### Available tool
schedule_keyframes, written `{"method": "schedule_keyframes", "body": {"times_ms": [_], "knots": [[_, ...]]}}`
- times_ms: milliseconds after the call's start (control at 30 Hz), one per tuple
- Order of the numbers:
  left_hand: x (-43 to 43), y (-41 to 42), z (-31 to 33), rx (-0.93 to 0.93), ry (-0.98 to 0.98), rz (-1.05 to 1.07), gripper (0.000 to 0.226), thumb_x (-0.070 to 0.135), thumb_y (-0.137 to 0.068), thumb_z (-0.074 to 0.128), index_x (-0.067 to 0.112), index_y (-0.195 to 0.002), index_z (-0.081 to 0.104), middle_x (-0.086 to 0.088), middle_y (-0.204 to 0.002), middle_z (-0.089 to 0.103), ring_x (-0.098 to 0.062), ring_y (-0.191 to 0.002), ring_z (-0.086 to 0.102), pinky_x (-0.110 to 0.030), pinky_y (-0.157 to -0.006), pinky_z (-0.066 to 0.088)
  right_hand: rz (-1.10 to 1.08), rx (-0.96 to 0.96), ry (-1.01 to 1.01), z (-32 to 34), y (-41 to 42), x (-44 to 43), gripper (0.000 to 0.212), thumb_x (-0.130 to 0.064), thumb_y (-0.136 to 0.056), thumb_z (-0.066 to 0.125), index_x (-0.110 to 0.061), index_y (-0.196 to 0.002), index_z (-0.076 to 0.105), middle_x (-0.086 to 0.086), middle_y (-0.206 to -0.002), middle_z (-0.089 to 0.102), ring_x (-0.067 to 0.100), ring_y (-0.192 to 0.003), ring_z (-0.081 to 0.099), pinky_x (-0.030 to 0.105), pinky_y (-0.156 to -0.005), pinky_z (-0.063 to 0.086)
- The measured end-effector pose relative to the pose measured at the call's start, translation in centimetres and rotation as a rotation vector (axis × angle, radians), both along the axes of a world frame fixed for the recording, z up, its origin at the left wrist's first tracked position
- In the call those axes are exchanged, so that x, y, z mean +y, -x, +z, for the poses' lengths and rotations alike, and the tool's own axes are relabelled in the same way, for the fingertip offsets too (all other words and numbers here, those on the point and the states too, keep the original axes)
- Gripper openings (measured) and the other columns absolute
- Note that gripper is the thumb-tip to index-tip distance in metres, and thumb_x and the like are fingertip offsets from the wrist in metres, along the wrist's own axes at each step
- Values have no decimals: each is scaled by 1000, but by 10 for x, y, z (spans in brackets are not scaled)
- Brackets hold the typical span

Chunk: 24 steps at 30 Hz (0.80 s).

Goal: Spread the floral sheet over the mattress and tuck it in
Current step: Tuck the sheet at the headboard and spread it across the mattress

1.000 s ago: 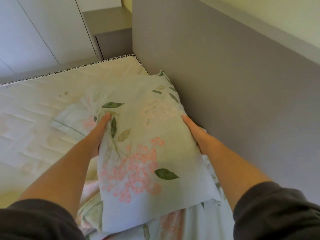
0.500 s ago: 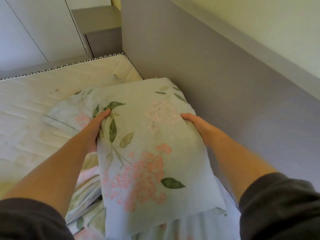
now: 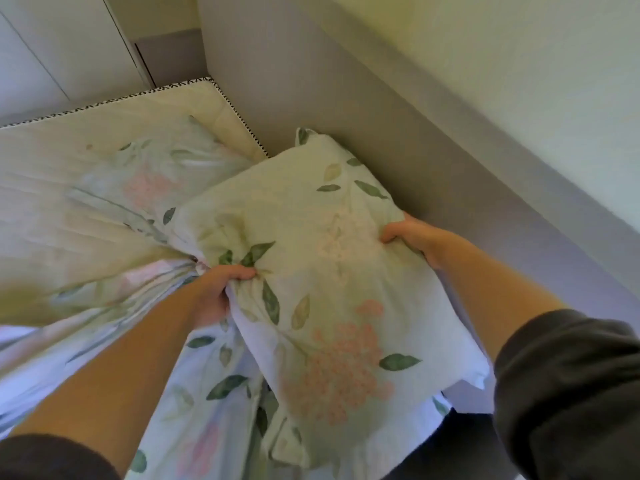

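A person's two hands grasp a floral sheet [image 3: 311, 254] above a bare mattress [image 3: 62, 209] in a bedroom corner. The cloth, pale with pink flower clusters and green leaves, is bunched into a plump, pillow-shaped bulk held up between the hands. Whether a pillow lies inside it cannot be told.

The left hand [image 3: 218, 292] grips the bulk's left edge, its fingers [image 3: 242, 273] curled tightly into gathered folds that crease towards the fist. The right hand [image 3: 412, 237] holds the opposite edge, its fingers [image 3: 393, 235] curled over the cloth just beside the grey bed panel [image 3: 346, 98]. The far corner of the bulk touches or nearly touches that panel.

More of the floral cloth trails to the left and down under the left forearm, lying rumpled on the quilted mattress and hanging towards the person. The far part of the mattress is uncovered, showing its black-and-white patterned trim [image 3: 104, 105] along the far edge and along the panel side.

Both forearms are bare, with dark sleeves [image 3: 571, 393] pushed up. White wardrobe doors [image 3: 69, 46] stand beyond the mattress, and a pale wall [image 3: 519, 64] rises above the grey panel.
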State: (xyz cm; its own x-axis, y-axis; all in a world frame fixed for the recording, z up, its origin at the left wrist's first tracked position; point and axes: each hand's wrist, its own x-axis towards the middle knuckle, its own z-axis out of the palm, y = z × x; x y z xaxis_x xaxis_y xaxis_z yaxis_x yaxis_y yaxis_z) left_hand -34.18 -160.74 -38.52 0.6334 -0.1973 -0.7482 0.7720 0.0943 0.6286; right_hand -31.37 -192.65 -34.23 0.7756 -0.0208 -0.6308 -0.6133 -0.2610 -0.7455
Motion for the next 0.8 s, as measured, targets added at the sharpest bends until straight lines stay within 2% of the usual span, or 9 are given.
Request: {"method": "schedule_keyframes", "body": {"times_ms": [133,233,300,400,467,533,633,733,800], "knots": [[-26,53,-54,122,26,-39,31,2,-89,57,4,-120,56,-12,-114,67,-30,-105,62,-44,-91,48,56,64,192,-57,28,-23,83,-14,-43,62,-22,-125,52,7,-113,63,29,-103,60,48,-91,51],[-60,94,-108,183,-15,-174,20,10,-92,58,10,-113,59,-8,-105,70,-26,-99,65,-42,-83,53,51,130,439,-113,58,-26,52,-6,-70,59,-10,-121,49,10,-115,56,28,-107,55,35,-86,48],[-82,106,-140,164,-76,-225,15,17,-94,58,13,-108,59,-10,-109,69,-27,-100,65,-44,-90,52,34,104,559,-147,77,-25,40,-8,-81,54,-10,-120,49,13,-117,57,31,-108,55,33,-81,46],[-107,96,-177,7,-195,-254,7,21,-95,55,16,-97,59,-14,-117,61,-26,-105,58,-35,-96,46,-68,-39,683,-183,80,-24,39,-11,-84,54,-13,-123,49,16,-118,61,36,-109,56,39,-84,47],[-115,89,-192,-58,-262,-284,25,26,-96,53,11,-116,58,-17,-127,56,-28,-118,53,-35,-103,41,-121,-101,757,-192,78,-20,47,-11,-86,54,-16,-132,45,19,-122,60,38,-110,56,41,-86,46],[-118,95,-200,-130,-340,-352,51,35,-96,51,9,-140,43,-12,-142,46,-28,-132,43,-37,-112,33,-8,-189,909,-205,86,-11,59,-10,-87,52,-20,-143,35,19,-133,50,39,-118,50,44,-94,42],[-106,106,-203,-126,-318,-446,69,42,-88,58,15,-146,34,-2,-147,41,-22,-134,40,-33,-112,33,278,-317,1127,-220,100,7,66,-14,-92,48,-27,-150,21,16,-155,20,38,-140,23,51,-113,23],[-79,105,-197,-100,-334,-684,60,27,-80,59,12,-136,44,-3,-134,52,-18,-116,54,-18,-96,46,364,-351,1118,-216,99,19,66,-20,-93,47,-30,-151,16,13,-160,6,34,-147,5,56,-117,8],[-45,102,-201,-156,-634,-900,52,21,-87,52,10,-137,44,-10,-139,46,-26,-123,48,-27,-102,42,427,-378,1106,-212,98,34,66,-24,-95,46,-30,-152,13,11,-161,2,31,-148,1,56,-117,5]]}}
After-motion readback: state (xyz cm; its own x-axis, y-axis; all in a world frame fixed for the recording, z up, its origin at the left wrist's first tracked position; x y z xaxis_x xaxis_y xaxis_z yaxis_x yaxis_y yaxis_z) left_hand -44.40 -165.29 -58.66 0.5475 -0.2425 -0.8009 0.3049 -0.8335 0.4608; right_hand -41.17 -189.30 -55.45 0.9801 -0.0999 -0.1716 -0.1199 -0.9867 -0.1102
